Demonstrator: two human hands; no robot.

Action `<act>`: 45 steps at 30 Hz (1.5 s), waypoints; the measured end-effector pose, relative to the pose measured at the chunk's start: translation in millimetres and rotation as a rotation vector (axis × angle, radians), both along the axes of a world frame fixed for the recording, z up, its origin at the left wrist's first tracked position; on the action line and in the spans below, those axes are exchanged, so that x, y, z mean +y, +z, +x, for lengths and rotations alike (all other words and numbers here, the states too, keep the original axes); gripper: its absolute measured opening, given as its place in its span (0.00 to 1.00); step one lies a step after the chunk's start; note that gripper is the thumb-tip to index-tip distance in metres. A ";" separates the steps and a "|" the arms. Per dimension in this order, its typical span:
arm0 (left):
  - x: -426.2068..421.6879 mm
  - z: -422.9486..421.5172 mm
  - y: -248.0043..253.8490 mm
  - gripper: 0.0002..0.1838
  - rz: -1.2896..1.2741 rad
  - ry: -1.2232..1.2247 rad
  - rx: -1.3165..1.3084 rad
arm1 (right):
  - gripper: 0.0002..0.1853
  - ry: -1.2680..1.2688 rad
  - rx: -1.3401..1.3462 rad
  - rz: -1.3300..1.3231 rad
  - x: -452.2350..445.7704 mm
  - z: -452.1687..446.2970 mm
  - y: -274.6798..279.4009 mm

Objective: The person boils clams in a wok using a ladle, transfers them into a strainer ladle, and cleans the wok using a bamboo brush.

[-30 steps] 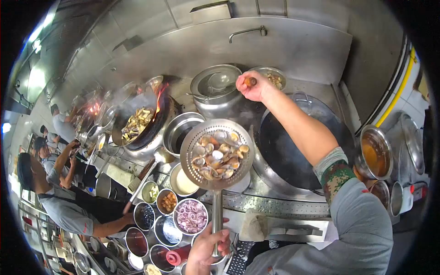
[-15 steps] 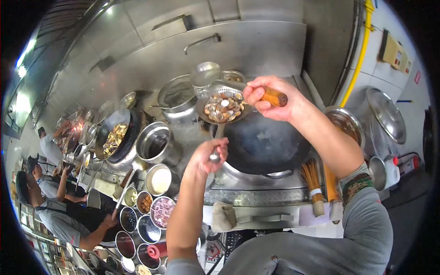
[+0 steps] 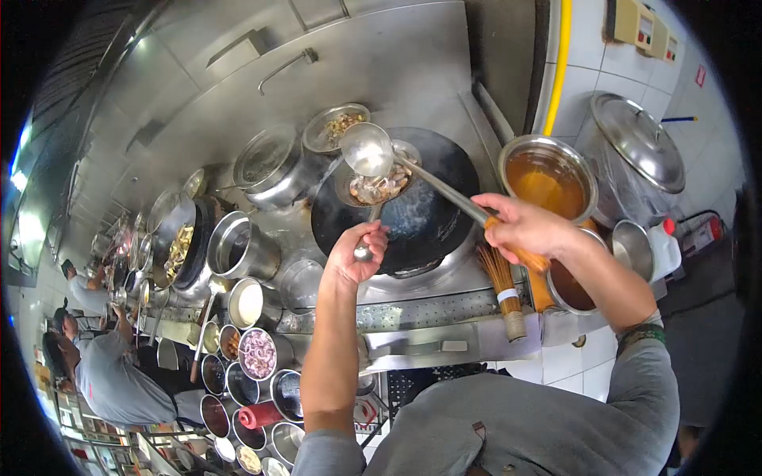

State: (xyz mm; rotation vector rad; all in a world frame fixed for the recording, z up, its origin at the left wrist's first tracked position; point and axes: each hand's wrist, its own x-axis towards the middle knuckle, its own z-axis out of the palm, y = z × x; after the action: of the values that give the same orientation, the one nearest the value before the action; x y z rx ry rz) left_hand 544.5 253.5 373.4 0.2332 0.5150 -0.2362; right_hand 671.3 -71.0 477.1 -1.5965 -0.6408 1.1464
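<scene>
While held over the round black wok (image 3: pixel 432 230), brown and cream clams (image 3: pixel 379 188) in a metal strainer (image 3: pixel 344 184), hard, curved and shiny, all in one heap. Left hand (image 3: pixel 361 250) closed tight around the smooth strainer handle (image 3: pixel 375 213). Right hand (image 3: pixel 521 228) wrapped around the brown wooden end of a long ladle (image 3: pixel 367 149), with its round, shiny cup tipped close by the clams; too hard to tell if touching. To the right, a stiff straw brush (image 3: pixel 498 282) and a round metal bowl (image 3: pixel 589 190) of orange-brown liquid. To the left, a metal tub (image 3: pixel 282 355) of purple and white onion rings (image 3: pixel 258 353). Underneath, a shiny grey stove top (image 3: pixel 295 222) with a strip of tiny holes (image 3: pixel 444 315) along the front. At the back, a smooth metal wall (image 3: pixel 373 47) and a thin bent tap (image 3: pixel 286 67). Far right, white tiles (image 3: pixel 579 87) and a yellow pipe (image 3: pixel 558 71). Far left, people in grey shirts (image 3: pixel 119 373).
</scene>
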 end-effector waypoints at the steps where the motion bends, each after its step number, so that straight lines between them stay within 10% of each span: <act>1: -3.8 -3.2 0.9 0.09 -0.034 -0.004 -0.016 | 0.36 -0.006 -0.119 -0.036 -8.1 -4.6 0.8; 7: -38.0 -34.6 31.1 0.11 0.371 0.061 -0.073 | 0.37 -0.136 -0.394 0.004 -64.2 -10.0 21.8; 17: -59.6 -89.4 17.5 0.13 0.258 0.072 -0.050 | 0.38 -0.313 -0.395 -0.090 -95.2 -14.8 -12.6; 25: -70.6 -133.3 42.1 0.15 0.338 0.075 0.018 | 0.36 -0.252 0.187 -0.027 -49.7 15.5 -81.1; 29: -74.5 -145.7 57.9 0.19 0.457 0.076 0.085 | 0.18 -0.053 -1.360 -0.016 26.4 14.3 -39.8; 32: -74.8 -150.4 65.5 0.19 0.484 0.074 0.073 | 0.07 0.171 -1.546 0.478 129.4 0.2 -29.8; 40: -72.3 -159.2 79.0 0.21 0.516 0.067 0.072 | 0.08 0.537 -1.906 0.247 260.5 -18.5 -63.6; 45: -67.5 -165.9 74.1 0.21 0.513 0.068 0.050 | 0.06 0.227 -1.381 0.252 271.1 -0.8 -61.9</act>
State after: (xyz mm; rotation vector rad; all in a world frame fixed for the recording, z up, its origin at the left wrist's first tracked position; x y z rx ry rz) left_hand 378.7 186.0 447.4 0.7089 0.6271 -0.0393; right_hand 670.5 200.1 415.2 -1.9584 -1.7743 -0.1008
